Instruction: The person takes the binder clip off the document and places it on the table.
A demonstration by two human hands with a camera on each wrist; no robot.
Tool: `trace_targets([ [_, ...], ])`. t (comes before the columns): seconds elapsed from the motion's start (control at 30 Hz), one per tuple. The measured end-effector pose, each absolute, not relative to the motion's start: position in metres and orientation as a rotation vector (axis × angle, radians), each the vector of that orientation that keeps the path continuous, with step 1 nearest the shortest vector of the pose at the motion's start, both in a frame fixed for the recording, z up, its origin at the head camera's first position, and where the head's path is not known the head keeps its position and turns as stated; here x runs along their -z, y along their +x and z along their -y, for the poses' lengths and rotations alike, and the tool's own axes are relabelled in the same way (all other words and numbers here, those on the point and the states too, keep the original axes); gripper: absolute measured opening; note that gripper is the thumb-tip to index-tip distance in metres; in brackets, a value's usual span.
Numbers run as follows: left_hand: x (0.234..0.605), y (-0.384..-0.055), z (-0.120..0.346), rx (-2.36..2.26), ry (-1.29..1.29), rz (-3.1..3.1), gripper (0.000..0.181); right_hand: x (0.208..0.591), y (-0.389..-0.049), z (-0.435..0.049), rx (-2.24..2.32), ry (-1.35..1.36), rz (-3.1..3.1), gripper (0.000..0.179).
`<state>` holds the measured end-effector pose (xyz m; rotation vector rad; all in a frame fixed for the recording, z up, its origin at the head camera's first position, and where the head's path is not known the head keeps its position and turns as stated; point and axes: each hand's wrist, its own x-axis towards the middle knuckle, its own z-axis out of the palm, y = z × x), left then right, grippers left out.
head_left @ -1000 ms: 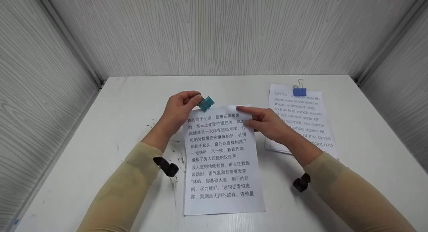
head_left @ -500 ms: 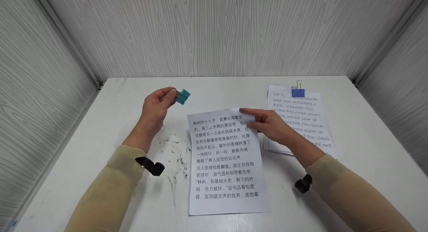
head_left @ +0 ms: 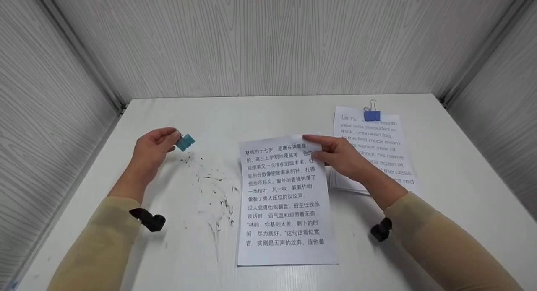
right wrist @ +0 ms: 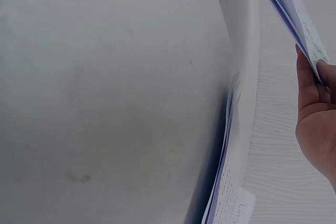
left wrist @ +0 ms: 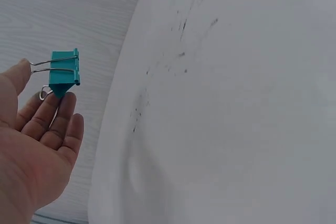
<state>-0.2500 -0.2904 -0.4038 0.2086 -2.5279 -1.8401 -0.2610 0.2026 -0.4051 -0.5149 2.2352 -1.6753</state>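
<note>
My left hand (head_left: 153,150) pinches a teal binder clip (head_left: 185,142) by its wire handles, out over the left part of the table. In the left wrist view the binder clip (left wrist: 63,72) shows with thumb on one handle and fingers under the other. My right hand (head_left: 344,157) grips the upper right edge of a stack of printed sheets (head_left: 283,203) with Chinese text, thumb in front. The right wrist view shows several sheets (right wrist: 291,14) layered together between the thumb and fingers of the right hand (right wrist: 317,114), their upper end raised off the table.
To the right lies a second stack of paper (head_left: 373,152) with English text, held at its top by a blue binder clip (head_left: 372,115). Dark smudges (head_left: 222,203) mark the white table (head_left: 260,115) left of the sheets. Wood-grain panels (head_left: 277,43) enclose the back and sides.
My left hand has carried the teal binder clip away from the sheets' top edge, to the left and nearer. The sheets in my right hand have shifted slightly right.
</note>
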Motion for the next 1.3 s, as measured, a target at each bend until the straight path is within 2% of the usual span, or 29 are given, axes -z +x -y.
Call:
trace_targets([
  [0.27,0.418,-0.246,0.316,1.791,0.288,2.596,0.068,0.407,-0.262,-0.203,1.685,-0.509,-2.218,0.053],
  [0.7,0.429,-0.245,0.323,1.736,0.358,2.669,0.069,0.409,-0.265,-0.203,1.694,-0.489,-2.216,0.053],
  [1.3,0.441,-0.248,0.332,1.687,0.287,2.743,0.066,0.411,-0.269,-0.203,1.684,-0.460,-2.220,0.053],
])
